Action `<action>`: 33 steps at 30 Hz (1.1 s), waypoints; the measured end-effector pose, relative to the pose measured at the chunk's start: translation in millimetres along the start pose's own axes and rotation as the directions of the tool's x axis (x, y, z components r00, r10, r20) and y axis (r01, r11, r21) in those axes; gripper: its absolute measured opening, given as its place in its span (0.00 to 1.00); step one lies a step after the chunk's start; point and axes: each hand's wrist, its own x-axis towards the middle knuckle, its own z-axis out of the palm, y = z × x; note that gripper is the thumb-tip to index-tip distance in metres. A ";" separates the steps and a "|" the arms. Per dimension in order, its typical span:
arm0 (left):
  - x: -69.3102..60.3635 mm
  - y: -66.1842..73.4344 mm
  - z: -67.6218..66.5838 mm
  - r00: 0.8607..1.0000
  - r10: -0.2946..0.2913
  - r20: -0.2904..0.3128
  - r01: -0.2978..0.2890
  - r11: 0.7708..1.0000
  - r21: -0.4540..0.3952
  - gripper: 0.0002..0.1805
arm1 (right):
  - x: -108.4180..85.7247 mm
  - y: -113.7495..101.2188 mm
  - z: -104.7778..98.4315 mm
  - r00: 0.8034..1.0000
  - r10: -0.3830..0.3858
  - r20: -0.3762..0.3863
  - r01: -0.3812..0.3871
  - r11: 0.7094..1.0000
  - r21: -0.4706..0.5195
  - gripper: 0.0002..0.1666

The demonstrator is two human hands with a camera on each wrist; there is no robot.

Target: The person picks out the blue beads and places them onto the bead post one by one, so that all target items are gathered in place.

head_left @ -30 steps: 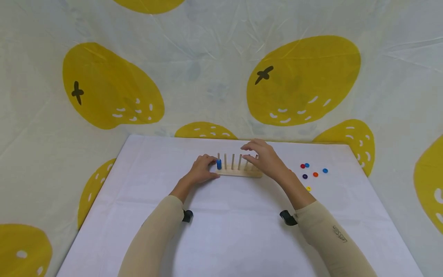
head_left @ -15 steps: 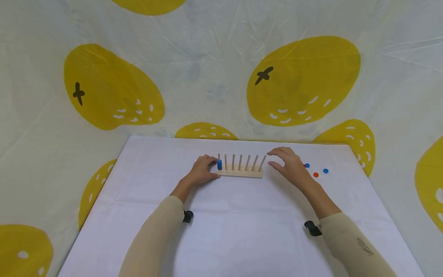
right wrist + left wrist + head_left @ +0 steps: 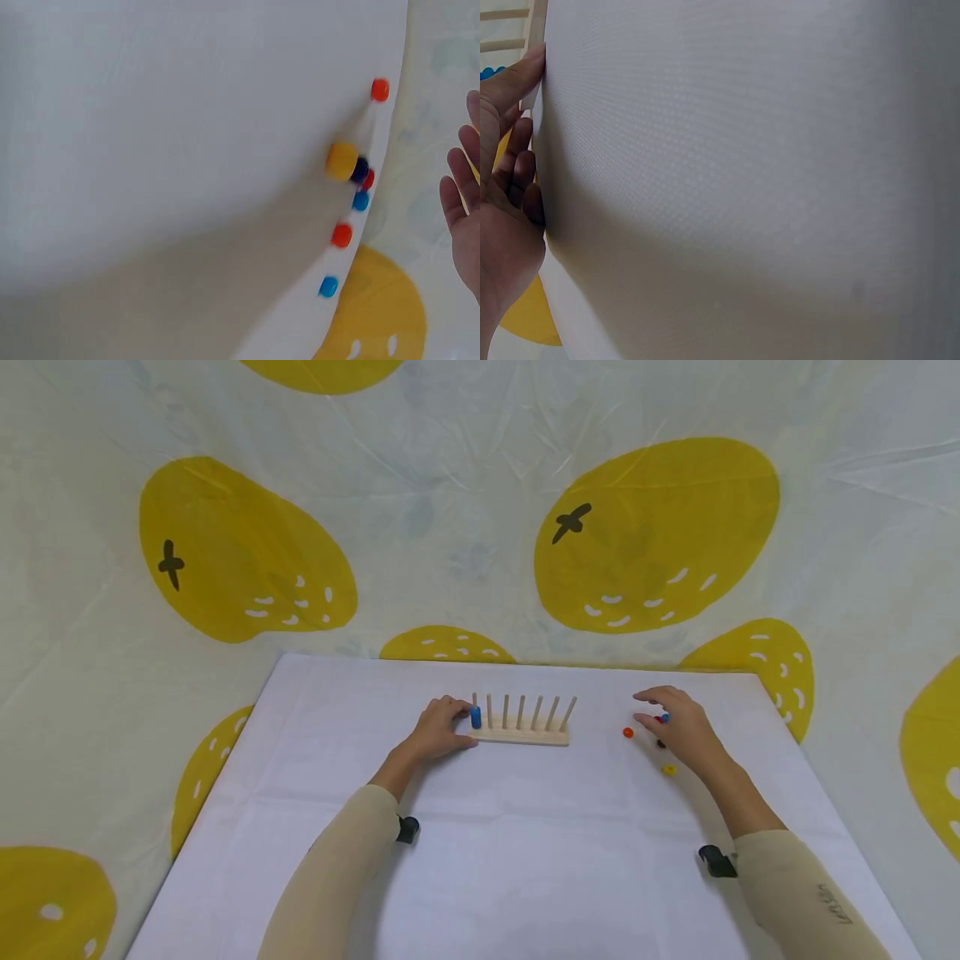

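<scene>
My left hand (image 3: 437, 727) grips the left end of a wooden peg rack (image 3: 525, 737), thumb along the front edge and fingers behind. Blue beads (image 3: 476, 717) are stacked on the rack's leftmost peg; the other pegs are bare. In the left wrist view the thumb (image 3: 517, 75) touches the rack's base. Over the loose beads at the right hovers my right hand (image 3: 682, 724), thumb and fingers apart, with nothing seen between them. Beneath or near it lie an orange bead (image 3: 627, 732), a yellow bead (image 3: 669, 770) and a dark bead (image 3: 661, 744).
The right wrist view shows more loose beads: a red bead (image 3: 368, 179), a blue bead (image 3: 328, 286) and another orange bead (image 3: 342, 235). A white cloth (image 3: 495, 860) covers the table. Behind it hangs a curtain (image 3: 450, 527) with yellow fruit shapes.
My right hand has moved right, from in front of the pegs to above the loose beads. An orange bead that it hid is now visible. The left hand stays on the rack.
</scene>
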 end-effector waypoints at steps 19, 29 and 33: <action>-0.1 1.0 0.0 1.000 -0.003 -0.003 0.003 1.000 -0.003 0.35 | -4.2 53.1 -12.0 0.925 0.271 0.265 -0.265 0.962 -0.058 0.28; -1.1 1.7 -0.7 1.000 -0.006 -0.010 0.006 1.000 -0.005 0.35 | -2.8 58.7 -5.2 0.943 0.234 0.237 -0.213 0.971 -0.109 0.22; -1.2 1.0 -0.4 1.000 -0.003 -0.014 0.003 1.000 -0.003 0.35 | -4.7 60.3 -2.2 0.954 0.219 0.203 -0.198 0.973 -0.120 0.19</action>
